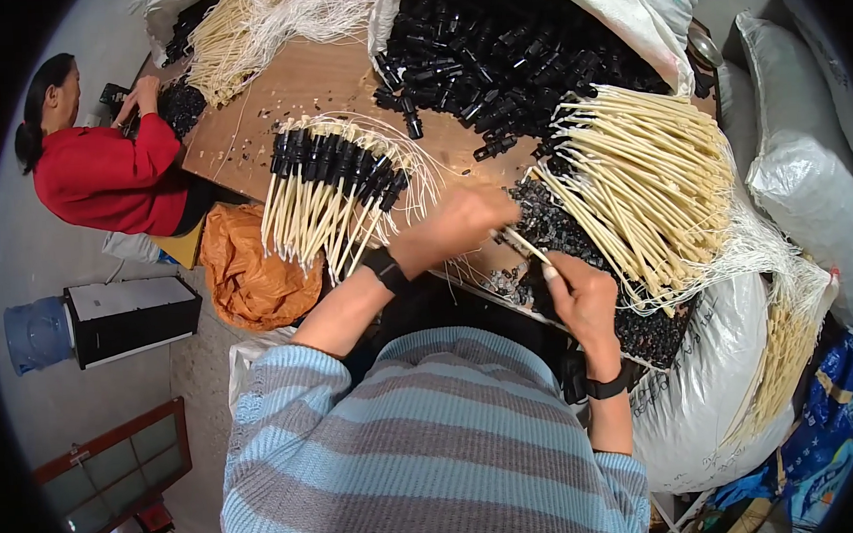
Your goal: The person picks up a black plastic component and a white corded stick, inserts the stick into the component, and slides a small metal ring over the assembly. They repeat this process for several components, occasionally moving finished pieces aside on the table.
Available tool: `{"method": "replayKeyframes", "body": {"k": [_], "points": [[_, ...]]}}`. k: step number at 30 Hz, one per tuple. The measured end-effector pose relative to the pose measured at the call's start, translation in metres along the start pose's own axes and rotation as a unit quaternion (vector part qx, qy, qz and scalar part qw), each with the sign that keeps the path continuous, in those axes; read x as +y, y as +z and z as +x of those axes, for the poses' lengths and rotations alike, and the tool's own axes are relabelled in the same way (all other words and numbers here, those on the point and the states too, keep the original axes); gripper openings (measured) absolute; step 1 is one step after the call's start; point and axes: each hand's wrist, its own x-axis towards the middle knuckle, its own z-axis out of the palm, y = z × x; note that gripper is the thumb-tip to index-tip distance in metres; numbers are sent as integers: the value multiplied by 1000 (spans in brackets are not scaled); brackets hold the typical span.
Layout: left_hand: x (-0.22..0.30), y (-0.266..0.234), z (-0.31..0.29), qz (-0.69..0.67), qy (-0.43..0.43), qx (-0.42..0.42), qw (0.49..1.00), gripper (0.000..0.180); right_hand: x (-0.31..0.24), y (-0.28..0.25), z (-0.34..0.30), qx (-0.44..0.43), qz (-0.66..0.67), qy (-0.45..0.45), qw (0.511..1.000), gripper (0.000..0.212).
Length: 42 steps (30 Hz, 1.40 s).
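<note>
My right hand (pixel 582 295) pinches a thin cream tube (pixel 530 245) between thumb and fingers, over the table's near edge. At the tube's far end is my left hand (pixel 470 218), closed and slightly blurred; its fingers hide what they grip. Left of that hand lies a fanned row of cream tubes with black plastic connectors (pixel 329 158) on their far ends and thin white wires trailing off. A big bundle of cream tubes without connectors (pixel 644 183) sits to the right. Small black pieces (pixel 564 223) are heaped beside my hands.
A white woven sack (pixel 640 9) spills black connectors (pixel 493 55) onto the brown table (pixel 247 146). Another tube bundle (pixel 232 45) lies at the far left, near a co-worker in red (pixel 113 177). Stuffed white sacks (pixel 713 387) stand right; an orange bag (pixel 253 266) sits left.
</note>
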Motion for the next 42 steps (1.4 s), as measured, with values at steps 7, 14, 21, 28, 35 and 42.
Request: {"method": "replayKeyframes", "body": {"k": [7,14,21,28,35,42], "points": [[59,-8,10,-18,48,11,999,24,0,11,28,66,-23,58,996,32],[-14,-10,-31,-62,-254,35,965,24,30,-36,10,53,577,112,807,7],[32,2,2,-382,-316,12,868,17,-13,29,17,3,40,20,999,20],[20,7,-14,-154,-183,44,970,27,-9,23,15,53,-31,12,998,14],[30,-1,-13,-57,-111,25,992,36,-7,25,19,55,-21,2,998,14],[37,0,-7,-63,-97,11,993,38,-9,24,19,20,57,35,998,15]]}}
